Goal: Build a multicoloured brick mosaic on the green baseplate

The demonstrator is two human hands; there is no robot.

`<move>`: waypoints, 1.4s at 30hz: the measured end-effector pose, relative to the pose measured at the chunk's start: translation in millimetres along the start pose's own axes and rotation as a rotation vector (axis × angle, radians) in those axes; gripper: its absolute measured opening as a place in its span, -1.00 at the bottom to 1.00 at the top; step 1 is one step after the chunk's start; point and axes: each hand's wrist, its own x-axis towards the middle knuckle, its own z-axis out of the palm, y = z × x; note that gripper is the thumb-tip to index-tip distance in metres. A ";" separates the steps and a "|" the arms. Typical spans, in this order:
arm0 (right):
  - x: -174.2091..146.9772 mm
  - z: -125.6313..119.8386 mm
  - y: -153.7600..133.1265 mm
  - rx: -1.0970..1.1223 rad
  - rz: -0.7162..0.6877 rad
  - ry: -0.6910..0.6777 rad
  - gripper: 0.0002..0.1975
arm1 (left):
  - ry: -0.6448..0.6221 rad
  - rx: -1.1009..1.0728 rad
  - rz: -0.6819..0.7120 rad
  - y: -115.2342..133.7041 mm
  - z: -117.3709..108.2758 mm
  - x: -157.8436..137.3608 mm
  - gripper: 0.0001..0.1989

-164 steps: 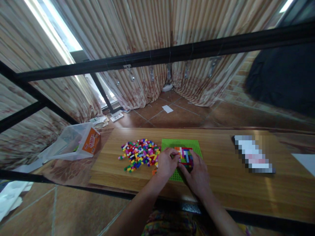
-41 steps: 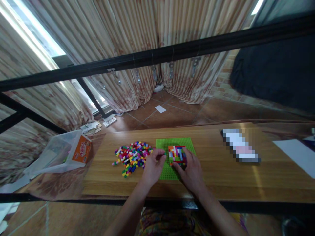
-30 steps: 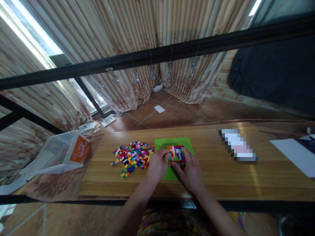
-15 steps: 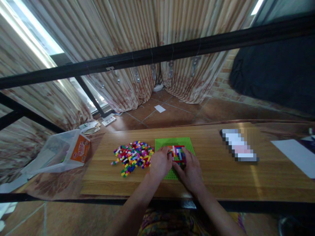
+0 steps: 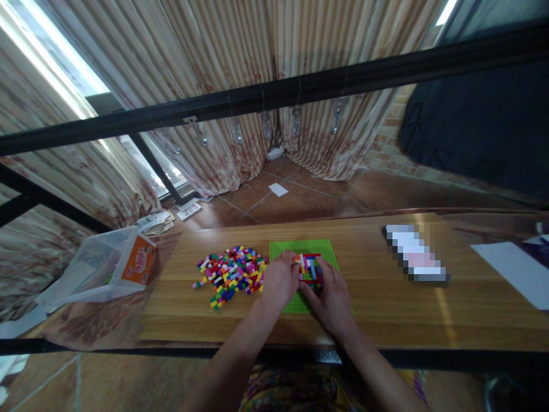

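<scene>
A flat build of colourful toy bricks (image 5: pixel 309 266) sits on a green studded baseplate (image 5: pixel 302 246). My left hand (image 5: pixel 279 281) is closed at the build's left side, its fingertips pressed together; whatever is between them is hidden. Around the right side of the build curls my right hand (image 5: pixel 333 296), with the thumb at the near edge and the fingers at the far right edge. Left of the baseplate lies a loose heap of small mixed-colour bricks (image 5: pixel 234 273), close to my left hand.
The wooden tabletop (image 5: pixel 373 320) carries a pixelated phone-like object (image 5: pixel 416 254) on the right. White paper (image 5: pixel 510 272) lies farther right. A clear plastic bin (image 5: pixel 98 269) with an orange label stands at the left. A black bar (image 5: pixel 249 97) crosses before the curtains (image 5: pixel 214 51).
Both hands stay at the brick build, with my left fingertips shifted only very slightly. The view has moved a little; the heap and bin look the same.
</scene>
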 end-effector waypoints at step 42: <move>-0.9 0.4 -0.1 -0.029 0.003 0.002 -0.28 | 0.116 -0.120 -0.120 1.9 7.0 -1.8 -0.87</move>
